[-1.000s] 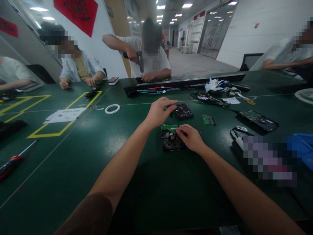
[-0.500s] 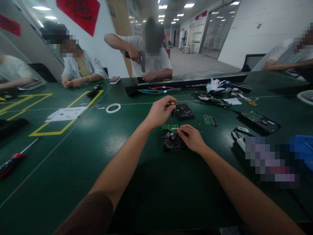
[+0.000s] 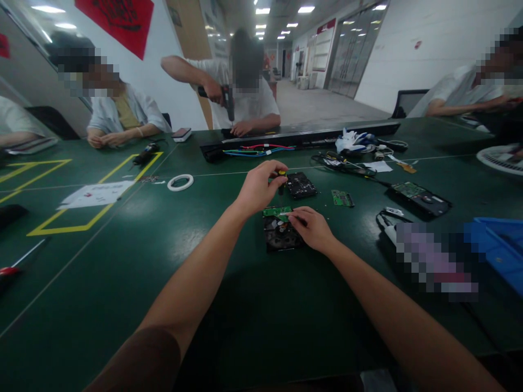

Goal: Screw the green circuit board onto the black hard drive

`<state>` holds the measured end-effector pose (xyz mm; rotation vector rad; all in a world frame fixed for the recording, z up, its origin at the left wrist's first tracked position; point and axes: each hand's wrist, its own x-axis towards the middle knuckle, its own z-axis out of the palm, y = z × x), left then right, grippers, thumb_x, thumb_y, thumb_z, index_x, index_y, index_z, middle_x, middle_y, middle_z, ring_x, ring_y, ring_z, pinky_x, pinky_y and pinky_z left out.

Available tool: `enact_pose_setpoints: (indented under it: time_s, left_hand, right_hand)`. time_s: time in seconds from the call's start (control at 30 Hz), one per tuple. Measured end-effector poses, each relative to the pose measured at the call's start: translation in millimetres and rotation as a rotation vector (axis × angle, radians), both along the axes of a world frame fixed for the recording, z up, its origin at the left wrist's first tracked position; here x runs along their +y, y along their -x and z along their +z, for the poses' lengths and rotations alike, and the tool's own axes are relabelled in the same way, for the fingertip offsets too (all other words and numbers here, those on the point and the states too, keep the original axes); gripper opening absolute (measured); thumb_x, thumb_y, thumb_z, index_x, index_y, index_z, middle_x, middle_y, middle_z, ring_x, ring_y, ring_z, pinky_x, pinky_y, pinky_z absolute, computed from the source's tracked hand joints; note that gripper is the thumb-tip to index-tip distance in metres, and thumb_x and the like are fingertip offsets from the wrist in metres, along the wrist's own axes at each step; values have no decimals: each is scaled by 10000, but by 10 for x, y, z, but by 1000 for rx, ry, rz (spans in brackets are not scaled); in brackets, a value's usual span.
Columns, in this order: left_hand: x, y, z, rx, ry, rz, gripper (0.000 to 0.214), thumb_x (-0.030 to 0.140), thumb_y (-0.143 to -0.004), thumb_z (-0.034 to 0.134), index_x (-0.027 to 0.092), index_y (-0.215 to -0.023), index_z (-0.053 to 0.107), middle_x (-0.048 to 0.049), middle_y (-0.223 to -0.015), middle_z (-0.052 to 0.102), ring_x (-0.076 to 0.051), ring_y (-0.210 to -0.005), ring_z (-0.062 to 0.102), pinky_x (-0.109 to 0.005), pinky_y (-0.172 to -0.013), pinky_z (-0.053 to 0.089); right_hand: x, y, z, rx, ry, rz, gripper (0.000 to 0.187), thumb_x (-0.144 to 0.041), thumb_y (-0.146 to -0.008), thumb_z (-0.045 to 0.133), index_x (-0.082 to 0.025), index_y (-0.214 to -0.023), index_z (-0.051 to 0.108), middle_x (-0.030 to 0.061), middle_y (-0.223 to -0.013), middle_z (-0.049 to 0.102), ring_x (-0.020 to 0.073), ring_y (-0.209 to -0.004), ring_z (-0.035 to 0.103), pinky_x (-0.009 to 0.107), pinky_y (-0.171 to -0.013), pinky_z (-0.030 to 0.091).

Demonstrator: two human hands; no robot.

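Observation:
My left hand [image 3: 263,188] is closed around a small screwdriver [image 3: 281,182] with a yellow and black handle. It stands nearly upright, pointing down at a green circuit board [image 3: 274,212]. That board lies at the far end of a hard drive [image 3: 281,237] on the table. My right hand [image 3: 312,228] rests at the drive's right side, its fingers pinched on a slim, pale-tipped tool [image 3: 287,214] at the board's edge; I cannot tell its kind. Just beyond is a second black hard drive [image 3: 301,185], with a loose green circuit board [image 3: 342,198] to its right.
Right of my hands lie another drive [image 3: 419,198], cables [image 3: 343,164], white gloves [image 3: 351,140] and a blue bin [image 3: 500,250]. Leftward are a white ring [image 3: 180,182], paper [image 3: 98,193] and a red-handled screwdriver [image 3: 24,258]. Across the table a person [image 3: 245,103] holds a power drill [image 3: 227,103].
The whole view has swung slightly right, so the things appear farther left. Both hands keep their grips over the drive, with hardly any movement relative to it.

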<state>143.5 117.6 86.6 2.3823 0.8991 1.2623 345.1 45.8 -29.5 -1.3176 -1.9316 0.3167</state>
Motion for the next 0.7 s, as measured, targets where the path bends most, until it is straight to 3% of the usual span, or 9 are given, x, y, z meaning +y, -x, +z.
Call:
enact_pose_setpoints:
  time_s: [0.27, 0.47, 0.7]
  left_hand:
    - [-40, -12, 17, 25, -27, 6, 190, 184, -937, 639, 210, -1116, 698, -52, -1088, 716, -165, -965, 669, -275, -759, 552]
    - [-28, -9, 21, 20, -113, 41, 184, 166, -911, 676, 217, -1070, 753, -58, -1049, 680, -179, -969, 648, -330, -847, 557]
    - [-1, 7, 9, 3, -162, 43, 241, 108, -922, 640, 215, -1095, 768, -54, -1078, 751, -187, -996, 696, -346, -922, 556]
  right_hand:
    - [-7, 3, 11, 8, 17, -5, 250, -353, -1001, 580, -249, -1117, 776, 88, -1141, 719, 232, -1087, 681, 408, -1000, 538]
    - [0, 6, -5, 0, 12, 7, 250, -345, -1007, 581, -238, -1128, 771, 89, -1141, 720, 224, -1085, 679, 391, -994, 534]
    - [5, -3, -24, -2, 10, -2, 254, -351, -1007, 583, -243, -1146, 766, 88, -1149, 714, 226, -1091, 677, 392, -993, 535]
